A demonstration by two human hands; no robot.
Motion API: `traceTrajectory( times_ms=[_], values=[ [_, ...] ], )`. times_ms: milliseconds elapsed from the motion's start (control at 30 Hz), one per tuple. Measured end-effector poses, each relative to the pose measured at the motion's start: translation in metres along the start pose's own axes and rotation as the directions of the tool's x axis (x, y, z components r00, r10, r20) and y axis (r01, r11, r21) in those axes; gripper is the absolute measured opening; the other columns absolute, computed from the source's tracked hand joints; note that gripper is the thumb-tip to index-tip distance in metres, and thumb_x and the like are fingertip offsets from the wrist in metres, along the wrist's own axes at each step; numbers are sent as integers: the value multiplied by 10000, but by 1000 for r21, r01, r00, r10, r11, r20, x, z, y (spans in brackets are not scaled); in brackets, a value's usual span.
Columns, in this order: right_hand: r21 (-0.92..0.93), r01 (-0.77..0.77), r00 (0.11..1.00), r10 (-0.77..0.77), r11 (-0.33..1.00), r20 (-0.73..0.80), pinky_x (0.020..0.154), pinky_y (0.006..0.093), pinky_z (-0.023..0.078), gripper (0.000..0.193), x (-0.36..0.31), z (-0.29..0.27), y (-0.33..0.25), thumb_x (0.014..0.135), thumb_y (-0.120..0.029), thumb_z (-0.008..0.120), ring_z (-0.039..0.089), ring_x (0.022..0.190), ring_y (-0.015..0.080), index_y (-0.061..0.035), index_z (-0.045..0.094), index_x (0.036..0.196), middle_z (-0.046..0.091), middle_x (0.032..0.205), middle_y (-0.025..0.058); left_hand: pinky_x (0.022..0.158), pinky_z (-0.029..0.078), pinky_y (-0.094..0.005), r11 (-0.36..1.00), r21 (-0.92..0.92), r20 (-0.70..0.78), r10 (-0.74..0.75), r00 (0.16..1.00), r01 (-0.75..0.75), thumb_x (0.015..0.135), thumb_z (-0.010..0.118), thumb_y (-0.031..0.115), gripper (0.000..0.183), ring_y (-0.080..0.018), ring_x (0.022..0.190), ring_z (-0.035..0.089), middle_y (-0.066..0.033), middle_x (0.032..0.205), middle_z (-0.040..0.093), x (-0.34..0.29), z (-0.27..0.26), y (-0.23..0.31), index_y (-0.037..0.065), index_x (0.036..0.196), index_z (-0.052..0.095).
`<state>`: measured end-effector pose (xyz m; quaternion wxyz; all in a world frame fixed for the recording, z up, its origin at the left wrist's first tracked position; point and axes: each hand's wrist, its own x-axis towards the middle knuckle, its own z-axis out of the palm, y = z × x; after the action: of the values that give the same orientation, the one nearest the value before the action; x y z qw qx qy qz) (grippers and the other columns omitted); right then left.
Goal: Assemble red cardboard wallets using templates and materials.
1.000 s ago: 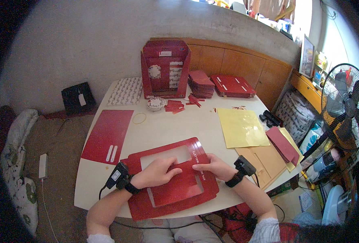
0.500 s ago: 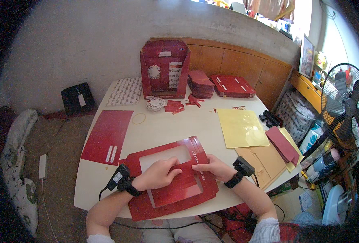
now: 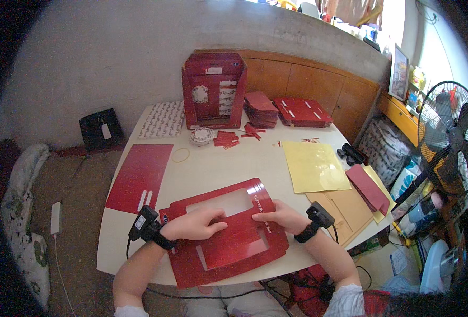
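A glossy red card sleeve (image 3: pixel 234 253) with cut-out windows lies at the near edge of the table, turned slightly. My left hand (image 3: pixel 194 224) rests over its left side, fingers curled in at the middle band and thumb lying on the card. On the right side, my right hand (image 3: pixel 281 216) grips the sleeve, with the thumb on top pointing left and the other fingers mostly hidden. Each wrist carries a black strapped device, the left one (image 3: pixel 145 224) and the right one (image 3: pixel 318 215).
On the white table (image 3: pixel 218 164) stand a red display box (image 3: pixel 213 119), a stack of red cards (image 3: pixel 261 111) and red folded boards (image 3: pixel 303 112). A flat red sheet (image 3: pixel 139 174) lies left, yellow sheets (image 3: pixel 318 166) right. A black fan (image 3: pixel 453 132) stands beyond the right edge.
The left hand has slid slightly left and down across the red card sleeve. The sleeve has shifted a little to the right, and the right hand has moved slightly with it.
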<state>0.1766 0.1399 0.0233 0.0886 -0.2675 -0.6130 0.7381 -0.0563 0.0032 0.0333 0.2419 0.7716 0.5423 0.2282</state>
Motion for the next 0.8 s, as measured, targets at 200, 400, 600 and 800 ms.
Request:
traceTrajectory(
  times_ms=[200,400,600,800],
  values=[
    [2,43,999,-43,999,11,787,313,530,358,2,-5,4,866,-117,700,643,884,148,-27,556,1181,649,1046,54,728,491,-354,993,-73,-8,-95,995,94,947,577,185,193,-223,775,604,-156,816,621,5,2,3,-2,994,584],
    [-16,63,997,-63,998,-42,775,304,522,360,-4,-2,-7,865,-138,704,638,899,139,-26,567,1178,656,1023,48,636,499,-421,987,158,-208,37,977,-4,927,584,184,180,-330,723,645,-191,749,621,2,1,12,8,964,579],
    [-60,82,991,-88,995,-96,724,301,497,291,-1,-13,-2,848,-212,729,615,798,128,-43,620,1059,653,921,18,588,493,-492,960,278,-246,96,965,-25,934,536,161,136,-421,693,617,-217,706,597,4,2,12,32,911,571],
    [16,120,988,-118,993,-95,707,289,498,269,-1,-12,-2,866,-211,708,610,786,117,-46,614,1056,648,910,15,588,500,-488,953,301,-266,41,963,43,936,539,182,174,-414,684,622,-230,690,592,6,6,7,19,996,547]
  ],
)
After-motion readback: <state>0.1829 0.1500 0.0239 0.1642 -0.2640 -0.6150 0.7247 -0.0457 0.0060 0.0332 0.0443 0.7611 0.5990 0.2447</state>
